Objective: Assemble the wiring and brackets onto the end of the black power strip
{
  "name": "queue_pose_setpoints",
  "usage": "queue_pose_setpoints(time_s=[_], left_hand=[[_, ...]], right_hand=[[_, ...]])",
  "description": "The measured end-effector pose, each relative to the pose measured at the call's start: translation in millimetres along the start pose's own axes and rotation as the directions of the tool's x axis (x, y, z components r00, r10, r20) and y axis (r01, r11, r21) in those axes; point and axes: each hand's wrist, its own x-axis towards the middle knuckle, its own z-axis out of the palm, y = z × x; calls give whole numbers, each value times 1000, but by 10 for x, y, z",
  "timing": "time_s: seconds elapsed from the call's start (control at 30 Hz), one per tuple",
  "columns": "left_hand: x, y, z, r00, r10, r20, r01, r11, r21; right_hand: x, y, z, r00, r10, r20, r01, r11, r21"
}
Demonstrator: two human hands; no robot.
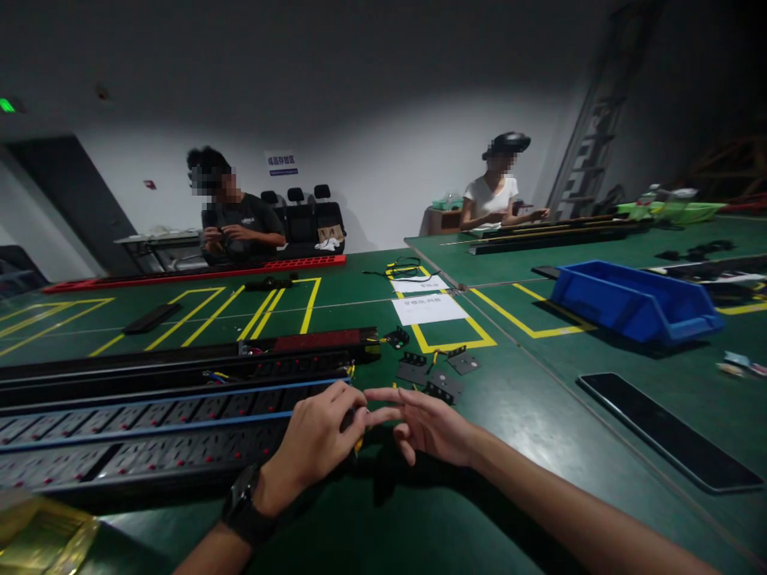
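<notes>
My left hand (327, 435), with a black watch on the wrist, has its fingers curled round a small dark piece with a bit of yellow; most of it is hidden. My right hand (428, 427) reaches in from the right, two fingers stretched out to the left hand's fingertips, the others bent, with nothing visible in it. Left of them lie long black strips with rows of sockets (197, 411) and blue edges. Behind them is a black channel with a dark red part (317, 339). Several small black brackets (440, 383) lie just beyond my right hand.
A blue bin (635, 307) and a dark flat panel (665, 427) are on the right. White paper sheets (432, 309) lie on the green table, marked with yellow tape. A yellow clear box (45, 535) sits front left. Two people sit across the table.
</notes>
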Motion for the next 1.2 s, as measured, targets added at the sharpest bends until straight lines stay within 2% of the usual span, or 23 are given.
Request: queue_pose_setpoints(time_s=[0.17, 0.3, 0.37, 0.43, 0.5, 0.57, 0.6, 0.7, 0.8, 0.87, 0.97, 1.2], left_hand=[[2, -68, -90, 999, -18, -27, 17, 999, -34], [-2, -102, -149, 999, -38, -14, 38, 999, -12], [-11, -106, -147, 1000, -24, 11, 24, 999, 29], [-19, -101, -134, 999, 3, 32, -5, 997, 73], [-25, -86, -126, 998, 31, 52, -37, 993, 115], [-29, -62, -132, 995, 55, 83, -68, 985, 158], [-30, -47, -140, 993, 65, 101, -83, 980, 180], [-38, -7, -165, 987, 78, 143, -111, 966, 234], [-46, -4, -166, 986, 83, 148, -118, 963, 242], [-49, -28, -152, 986, 93, 139, -122, 969, 216], [-49, -68, -127, 987, 102, 123, -122, 978, 166], [-54, -42, -114, 986, 86, 142, -109, 980, 164]], right_hand=[[0, -40, 54, 987, 9, -162, -9, 1000, 1], [8, -69, 69, 972, 28, -232, -24, 1000, 19], [13, -68, 66, 964, 4, -264, -17, 999, -49], [14, -54, 60, 949, -79, -306, 1, 969, -248], [5, -35, 63, 920, -238, -313, 25, 830, -557], [-18, -16, 79, 891, -384, -244, 24, 577, -816], [-34, -8, 93, 884, -424, -196, 18, 450, -893], [-84, 12, 139, 896, -442, -47, 28, 161, -987], [-117, 31, 168, 915, -396, 78, 73, -28, -997], [-127, 43, 171, 927, -358, 107, 79, -93, -993], [-133, 51, 157, 936, -332, 114, 71, -140, -988], [-136, 20, 133, 939, -307, 153, 107, -163, -981]])
